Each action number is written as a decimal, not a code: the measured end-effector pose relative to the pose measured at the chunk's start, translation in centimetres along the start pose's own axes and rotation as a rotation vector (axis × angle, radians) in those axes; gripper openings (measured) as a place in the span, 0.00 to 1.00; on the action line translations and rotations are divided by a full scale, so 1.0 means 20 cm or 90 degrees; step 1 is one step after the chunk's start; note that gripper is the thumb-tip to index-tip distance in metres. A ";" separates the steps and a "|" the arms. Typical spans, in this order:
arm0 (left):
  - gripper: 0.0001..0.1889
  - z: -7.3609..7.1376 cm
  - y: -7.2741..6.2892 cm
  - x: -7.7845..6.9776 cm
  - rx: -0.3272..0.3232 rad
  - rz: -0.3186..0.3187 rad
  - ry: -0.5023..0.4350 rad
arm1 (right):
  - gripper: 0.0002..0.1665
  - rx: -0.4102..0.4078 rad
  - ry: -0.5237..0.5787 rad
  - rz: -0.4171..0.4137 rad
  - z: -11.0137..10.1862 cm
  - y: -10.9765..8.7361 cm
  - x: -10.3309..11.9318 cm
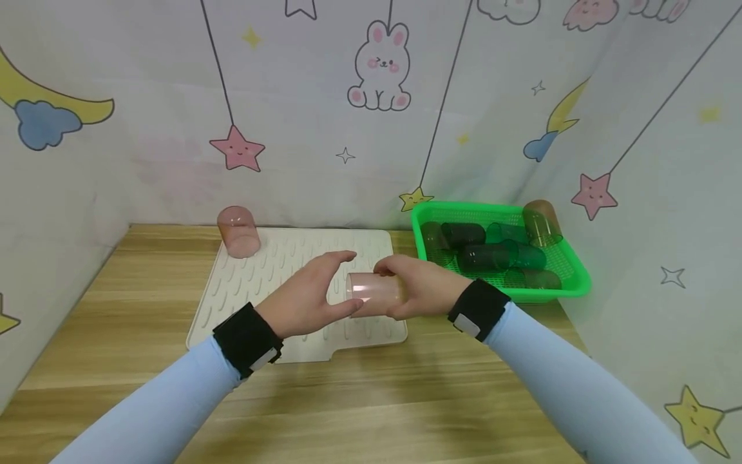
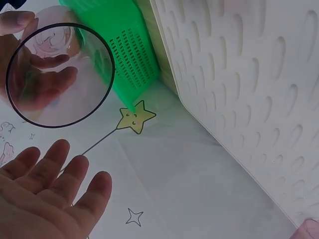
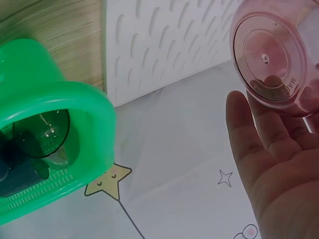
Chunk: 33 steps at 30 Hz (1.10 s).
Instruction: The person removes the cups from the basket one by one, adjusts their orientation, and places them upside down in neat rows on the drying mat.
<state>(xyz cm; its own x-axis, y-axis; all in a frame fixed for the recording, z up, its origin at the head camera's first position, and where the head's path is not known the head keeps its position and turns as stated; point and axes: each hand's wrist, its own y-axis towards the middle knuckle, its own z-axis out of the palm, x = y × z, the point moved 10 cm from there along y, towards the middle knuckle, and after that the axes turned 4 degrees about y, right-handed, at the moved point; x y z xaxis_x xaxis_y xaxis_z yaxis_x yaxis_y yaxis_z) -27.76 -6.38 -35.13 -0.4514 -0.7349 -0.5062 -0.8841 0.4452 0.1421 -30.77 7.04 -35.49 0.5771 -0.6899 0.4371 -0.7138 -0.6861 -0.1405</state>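
A clear pink cup lies sideways in the grip of my right hand, over the right part of the white ridged drying mat. Its round mouth faces my left hand. The fingers of that hand are spread apart, and its thumb overlaps the cup's rim in the head view. In the right wrist view the cup's base shows, with raised lettering, and fingers curve beneath it. A second pink cup stands upside down at the mat's far left corner.
To the right, a green plastic basket holds several tinted cups, among them dark ones, green ones and an amber one leaning at its back corner. A patterned cloth wall borders the wooden table behind and at the sides.
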 end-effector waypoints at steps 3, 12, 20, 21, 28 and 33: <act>0.43 0.02 0.00 0.00 0.015 -0.001 -0.006 | 0.41 0.002 0.000 -0.007 0.00 0.00 0.02; 0.41 0.06 0.01 0.00 0.049 -0.001 -0.015 | 0.40 0.000 -0.004 -0.026 0.00 0.00 0.04; 0.43 0.08 0.00 0.01 0.056 -0.010 -0.017 | 0.41 -0.003 -0.006 -0.042 0.00 0.00 0.06; 0.43 0.08 0.00 0.02 0.054 -0.010 -0.016 | 0.41 -0.005 -0.007 -0.044 0.00 0.00 0.06; 0.41 0.08 -0.01 0.03 0.036 0.006 -0.016 | 0.43 -0.029 -0.007 -0.057 -0.02 0.00 0.06; 0.39 0.09 -0.01 0.03 0.040 0.008 -0.018 | 0.44 -0.037 0.015 -0.077 -0.04 -0.01 0.08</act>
<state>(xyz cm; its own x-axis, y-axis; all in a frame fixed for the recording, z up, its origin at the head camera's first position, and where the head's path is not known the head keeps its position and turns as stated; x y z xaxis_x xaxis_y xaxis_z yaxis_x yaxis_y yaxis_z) -27.62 -5.98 -37.04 -0.4580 -0.7149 -0.5284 -0.8687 0.4860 0.0956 -30.02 6.21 -34.14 0.6512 -0.5975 0.4679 -0.6621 -0.7486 -0.0346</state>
